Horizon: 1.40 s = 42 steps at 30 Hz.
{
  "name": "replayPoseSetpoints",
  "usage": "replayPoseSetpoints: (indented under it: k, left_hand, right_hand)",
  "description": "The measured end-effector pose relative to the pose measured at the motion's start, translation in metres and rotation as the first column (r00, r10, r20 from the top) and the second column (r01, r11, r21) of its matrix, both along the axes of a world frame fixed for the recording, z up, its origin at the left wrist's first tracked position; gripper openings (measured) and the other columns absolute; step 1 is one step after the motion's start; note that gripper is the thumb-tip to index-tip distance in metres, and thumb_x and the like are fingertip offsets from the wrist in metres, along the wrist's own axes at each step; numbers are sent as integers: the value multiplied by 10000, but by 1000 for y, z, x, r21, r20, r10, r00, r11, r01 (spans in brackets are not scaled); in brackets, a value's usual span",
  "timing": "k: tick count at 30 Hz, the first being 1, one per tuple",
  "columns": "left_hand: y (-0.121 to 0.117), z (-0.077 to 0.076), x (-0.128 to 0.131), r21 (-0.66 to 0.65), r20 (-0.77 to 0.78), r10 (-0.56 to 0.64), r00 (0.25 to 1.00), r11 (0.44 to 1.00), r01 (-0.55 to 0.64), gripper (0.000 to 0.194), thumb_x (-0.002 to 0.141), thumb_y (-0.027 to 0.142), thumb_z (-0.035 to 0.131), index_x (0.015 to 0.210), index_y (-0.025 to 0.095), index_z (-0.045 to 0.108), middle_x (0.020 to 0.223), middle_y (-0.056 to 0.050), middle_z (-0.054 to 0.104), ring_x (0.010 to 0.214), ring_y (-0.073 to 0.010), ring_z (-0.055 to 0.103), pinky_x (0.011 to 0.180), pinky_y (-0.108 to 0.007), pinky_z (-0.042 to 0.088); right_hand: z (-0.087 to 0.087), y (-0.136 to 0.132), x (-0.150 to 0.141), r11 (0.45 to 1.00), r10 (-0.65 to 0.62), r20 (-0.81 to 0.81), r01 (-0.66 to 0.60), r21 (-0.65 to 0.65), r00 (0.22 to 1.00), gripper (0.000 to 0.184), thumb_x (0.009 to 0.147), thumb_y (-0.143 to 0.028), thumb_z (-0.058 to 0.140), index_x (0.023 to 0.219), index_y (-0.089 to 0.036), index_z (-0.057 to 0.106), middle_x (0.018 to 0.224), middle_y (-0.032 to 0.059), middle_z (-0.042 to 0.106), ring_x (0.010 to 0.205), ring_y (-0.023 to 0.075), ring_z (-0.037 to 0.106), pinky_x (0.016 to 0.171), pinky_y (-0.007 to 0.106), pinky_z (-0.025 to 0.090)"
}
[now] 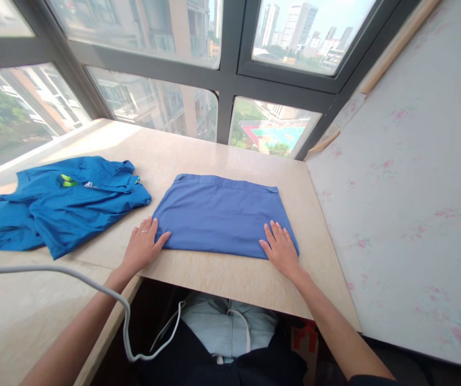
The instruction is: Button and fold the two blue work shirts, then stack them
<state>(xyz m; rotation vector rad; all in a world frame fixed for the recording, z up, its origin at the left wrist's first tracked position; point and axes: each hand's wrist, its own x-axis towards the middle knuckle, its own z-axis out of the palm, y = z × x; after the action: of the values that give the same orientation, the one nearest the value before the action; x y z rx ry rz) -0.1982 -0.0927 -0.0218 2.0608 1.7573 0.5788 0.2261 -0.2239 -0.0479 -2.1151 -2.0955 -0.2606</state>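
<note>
While the folded blue cloth (222, 217) lies flat on the pale ledge (214, 262), both hands bear on its near corners, nothing gripped. Left hand (144, 241): palm down, fingers loosely spread, thumb on the cloth's near left corner. Right hand (281, 246): fingers extended, lying on top near its right corner. Faint creases cross the cloth's middle. Smoothing, in my judgement, wants light pressure outward from its center, near edge straight, both sides drawn evenly so the far band (226, 183) stays unpuckered. Hard pulling could skew the layers. Rumpled brighter garment (80, 203) left of the cloth, well apart; grey cable (13, 269) nearer than the cloth, also left.
</note>
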Motion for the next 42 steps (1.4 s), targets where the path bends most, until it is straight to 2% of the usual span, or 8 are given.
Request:
replayPoseSetpoints:
  k: [4, 10, 13, 23, 28, 32, 38, 42]
  left_hand:
    - [-37, 14, -5, -193, 436, 275, 857, 959, -210, 649, 699, 448, 745, 1264, 186, 564, 1517, -176, 452, 1456, -336, 354, 1238, -507, 209]
    - [-69, 51, 10, -574, 803, 593, -64, 739, -353, 162, 729, 139, 636, 878, 189, 597, 1048, -87, 651, 1169, -211, 619, 1133, -381, 432]
    - [-74, 64, 13, -629, 774, 576, -262, 656, -417, 81, 744, 105, 572, 751, 185, 567, 893, -61, 634, 1047, -153, 649, 1096, -298, 457]
    - [-66, 67, 12, -787, 600, 711, -367, 607, -111, 208, 762, 87, 554, 956, 144, 605, 1040, -142, 638, 1083, -203, 648, 1059, -343, 493]
    - [-53, 57, 31, -678, 734, 618, -280, 687, -262, 391, 694, 23, 692, 1049, 150, 591, 957, -58, 656, 956, -152, 666, 991, -320, 516]
    - [-50, 44, 51, -448, 888, 456, -52, 835, -320, 526, 608, 178, 869, 1075, 122, 635, 1041, -93, 697, 975, -188, 670, 959, -346, 519]
    - [-24, 24, 66, -435, 871, 491, -28, 744, -507, 297, 781, 347, 735, 934, 94, 700, 964, -115, 739, 950, -221, 691, 934, -372, 537]
    - [-23, 38, 75, -337, 898, 438, 46, 750, -570, 333, 908, 395, 595, 1065, 126, 715, 1121, -121, 735, 1093, -235, 678, 1029, -391, 509]
  right_hand:
    - [-3, -24, -8, 999, 13, 55, -15, 37, 998, 626, 1041, -483, 294, 1475, -68, 469, 1549, 222, 391, 1439, 357, 371, 1165, 518, 295]
    - [-2, -40, -14, 998, 20, 80, -25, 58, 997, 616, 1042, -453, 280, 1456, -42, 479, 1537, 243, 401, 1439, 365, 366, 1157, 533, 309]
    - [-3, -40, -12, 998, 27, 65, -31, 62, 997, 638, 1040, -466, 249, 1450, -34, 479, 1522, 252, 417, 1432, 370, 376, 1147, 540, 323]
    - [-11, -26, 4, 1000, 5, -287, -6, -2, 958, 769, 942, -662, 272, 1375, -101, 571, 1499, 225, 461, 1427, 382, 385, 1142, 628, 303]
    - [11, -7, -30, 997, 64, -543, -79, -5, 837, 618, 927, -586, 451, 1343, -152, 595, 1491, 167, 493, 1405, 307, 440, 1169, 537, 347]
    - [37, 19, -83, 980, 173, -644, -198, 34, 745, 571, 934, -517, 509, 1395, -183, 551, 1470, 133, 526, 1379, 270, 478, 1164, 485, 383]
    - [70, 82, -156, 891, 324, -732, -454, 23, 599, 547, 922, -454, 552, 1405, -196, 546, 1450, 113, 553, 1360, 249, 503, 1166, 434, 388]
    - [72, 130, -190, 863, 278, -837, -505, 2, 472, 583, 888, -478, 590, 1391, -188, 544, 1431, 129, 567, 1334, 253, 530, 1150, 434, 401]
